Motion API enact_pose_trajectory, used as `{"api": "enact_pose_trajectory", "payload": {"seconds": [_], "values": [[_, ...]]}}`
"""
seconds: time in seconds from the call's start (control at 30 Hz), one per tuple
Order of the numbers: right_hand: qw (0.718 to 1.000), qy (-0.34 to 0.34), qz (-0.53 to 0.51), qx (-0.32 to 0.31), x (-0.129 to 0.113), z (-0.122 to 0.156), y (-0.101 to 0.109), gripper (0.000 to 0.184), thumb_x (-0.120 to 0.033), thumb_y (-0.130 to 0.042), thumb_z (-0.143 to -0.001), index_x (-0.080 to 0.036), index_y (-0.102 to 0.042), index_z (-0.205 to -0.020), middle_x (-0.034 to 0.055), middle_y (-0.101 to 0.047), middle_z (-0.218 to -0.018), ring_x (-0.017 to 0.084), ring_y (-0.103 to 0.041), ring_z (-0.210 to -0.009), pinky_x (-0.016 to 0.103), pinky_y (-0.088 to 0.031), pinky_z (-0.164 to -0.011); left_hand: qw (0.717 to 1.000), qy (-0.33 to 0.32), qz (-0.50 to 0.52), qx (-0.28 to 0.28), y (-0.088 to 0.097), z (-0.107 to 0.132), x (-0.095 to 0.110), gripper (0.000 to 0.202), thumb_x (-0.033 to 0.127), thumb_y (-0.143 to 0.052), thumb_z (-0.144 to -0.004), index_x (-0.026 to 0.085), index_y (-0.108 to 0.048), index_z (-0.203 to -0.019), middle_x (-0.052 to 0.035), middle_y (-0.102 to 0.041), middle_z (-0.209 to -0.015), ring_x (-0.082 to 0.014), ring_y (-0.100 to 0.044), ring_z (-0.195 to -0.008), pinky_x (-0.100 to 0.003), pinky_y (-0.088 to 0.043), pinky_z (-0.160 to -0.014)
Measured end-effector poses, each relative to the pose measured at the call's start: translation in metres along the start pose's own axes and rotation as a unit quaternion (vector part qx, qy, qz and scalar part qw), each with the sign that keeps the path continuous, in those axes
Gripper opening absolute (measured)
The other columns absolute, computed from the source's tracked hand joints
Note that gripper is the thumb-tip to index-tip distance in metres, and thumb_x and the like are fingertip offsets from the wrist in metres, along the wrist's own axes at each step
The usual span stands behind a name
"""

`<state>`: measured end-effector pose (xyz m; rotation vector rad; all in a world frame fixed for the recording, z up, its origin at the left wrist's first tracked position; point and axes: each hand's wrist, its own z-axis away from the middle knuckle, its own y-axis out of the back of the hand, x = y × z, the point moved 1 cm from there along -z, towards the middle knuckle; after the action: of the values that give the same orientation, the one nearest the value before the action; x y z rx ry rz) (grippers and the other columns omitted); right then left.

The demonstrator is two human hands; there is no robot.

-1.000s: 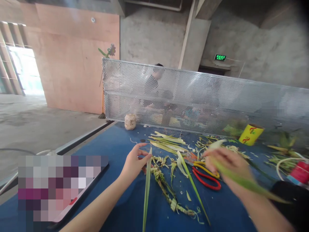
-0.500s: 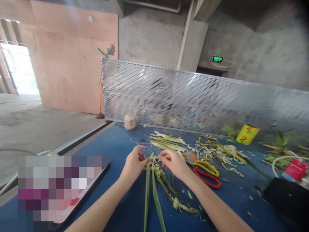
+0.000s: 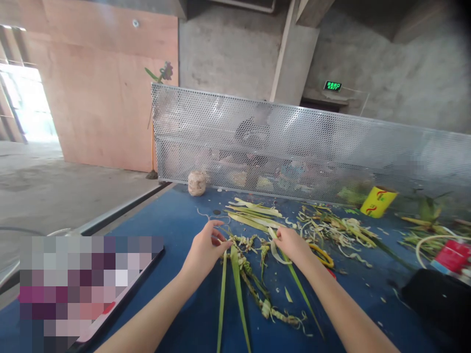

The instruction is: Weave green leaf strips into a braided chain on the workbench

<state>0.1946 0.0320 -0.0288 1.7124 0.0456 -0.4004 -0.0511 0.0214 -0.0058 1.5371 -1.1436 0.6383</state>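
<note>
Two flat green leaf strips [image 3: 241, 299] are pinched at their tops, left of the knotted braid [image 3: 265, 309], lower ends splayed. Braid is frayed at one end. Third strip [image 3: 300, 284], narrow, pale-topped, is gripped up high, slanted right of braid.

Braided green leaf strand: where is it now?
Head view, lower centre: the braided strand lies on the blue tabletop, just right of two long green strips near the left hand.

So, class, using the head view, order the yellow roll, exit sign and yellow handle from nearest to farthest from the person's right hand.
1. Yellow handle: just right of the right hand.
2. Yellow roll: farther right, in front of the perforated panel.
3. Exit sign: high up, beyond that panel.
</note>
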Motion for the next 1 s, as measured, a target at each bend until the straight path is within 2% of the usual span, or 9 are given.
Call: {"api": "enact_pose_trajectory", "payload": {"seconds": [0.23,0.47,0.57,0.67,0.77,0.83,0.9,1.0], "values": [[0.992,0.000,-0.123,0.002,0.016,-0.007,0.015,0.014,-0.027,-0.059,-0.071,-0.014,-0.062,-0.075,0.0105,-0.068,-0.078,0.021,-0.063,-0.075,0.025,-0.042,-0.065,1.000,-0.018,-0.006,-0.020,-0.003,0.000,0.001,0.036,0.033,-0.057,-0.070,0.020,-0.048,-0.102,0.0022,-0.057,-0.069,-0.0146,-0.056,-0.060,-0.027,-0.044,-0.060],[0.960,-0.027,-0.278,0.028,0.026,-0.005,0.032,0.008,-0.024,-0.053,-0.072,-0.017,-0.056,-0.072,0.0088,-0.067,-0.071,0.021,-0.064,-0.061,0.028,-0.047,-0.055,0.998,-0.037,-0.044,-0.025,-0.004,0.001,0.006,0.033,0.038,-0.053,-0.075,0.020,-0.048,-0.103,0.0025,-0.057,-0.067,-0.0149,-0.055,-0.063,-0.026,-0.042,-0.059],[0.946,-0.009,-0.324,0.031,0.012,0.003,0.043,0.011,-0.028,-0.053,-0.073,-0.018,-0.054,-0.075,0.0079,-0.066,-0.074,0.020,-0.064,-0.062,0.029,-0.049,-0.055,0.998,-0.050,-0.007,-0.023,-0.008,0.001,0.007,0.033,0.037,-0.053,-0.076,0.019,-0.047,-0.104,0.0030,-0.054,-0.066,-0.0134,-0.053,-0.061,-0.025,-0.041,-0.058],[0.929,0.038,-0.369,0.005,-0.018,0.018,0.050,0.017,-0.034,-0.055,-0.073,-0.019,-0.056,-0.080,0.0050,-0.065,-0.076,0.019,-0.063,-0.067,0.027,-0.048,-0.053,0.992,-0.038,0.103,-0.057,-0.015,0.002,0.010,0.039,0.039,-0.055,-0.076,0.017,-0.044,-0.106,0.0031,-0.052,-0.066,-0.0117,-0.051,-0.058,-0.024,-0.041,-0.053],[0.882,0.114,-0.455,-0.037,-0.053,0.038,0.047,0.017,-0.033,-0.061,-0.069,-0.019,-0.057,-0.079,0.0031,-0.064,-0.075,0.017,-0.062,-0.071,0.026,-0.047,-0.057,0.964,-0.002,0.247,-0.102,-0.023,0.003,0.014,0.050,0.041,-0.060,-0.071,0.015,-0.039,-0.108,0.0030,-0.052,-0.066,-0.0118,-0.052,-0.056,-0.023,-0.043,-0.047],[0.860,0.144,-0.481,-0.089,-0.070,0.048,0.040,0.017,-0.033,-0.063,-0.068,-0.018,-0.055,-0.075,0.0010,-0.062,-0.068,0.015,-0.060,-0.065,0.026,-0.047,-0.057,0.942,0.014,0.321,-0.101,-0.026,0.003,0.017,0.054,0.040,-0.065,-0.067,0.015,-0.038,-0.106,0.0041,-0.052,-0.064,-0.0105,-0.051,-0.053,-0.022,-0.043,-0.043],[0.846,0.154,-0.497,-0.118,-0.079,0.053,0.032,0.019,-0.034,-0.062,-0.070,-0.018,-0.054,-0.073,0.0002,-0.061,-0.066,0.014,-0.059,-0.062,0.025,-0.046,-0.057,0.929,0.029,0.357,-0.094,-0.028,0.003,0.017,0.053,0.038,-0.067,-0.065,0.014,-0.038,-0.103,0.0062,-0.052,-0.060,-0.0073,-0.048,-0.046,-0.020,-0.041,-0.041],[0.839,0.137,-0.511,-0.127,-0.077,0.055,0.024,0.018,-0.034,-0.061,-0.071,-0.017,-0.054,-0.072,-0.0013,-0.059,-0.063,0.010,-0.053,-0.054,0.022,-0.041,-0.051,0.920,0.056,0.375,-0.097,-0.028,0.003,0.016,0.048,0.035,-0.067,-0.067,0.014,-0.040,-0.101,0.0071,-0.052,-0.057,-0.0053,-0.046,-0.042,-0.018,-0.040,-0.040]]}}
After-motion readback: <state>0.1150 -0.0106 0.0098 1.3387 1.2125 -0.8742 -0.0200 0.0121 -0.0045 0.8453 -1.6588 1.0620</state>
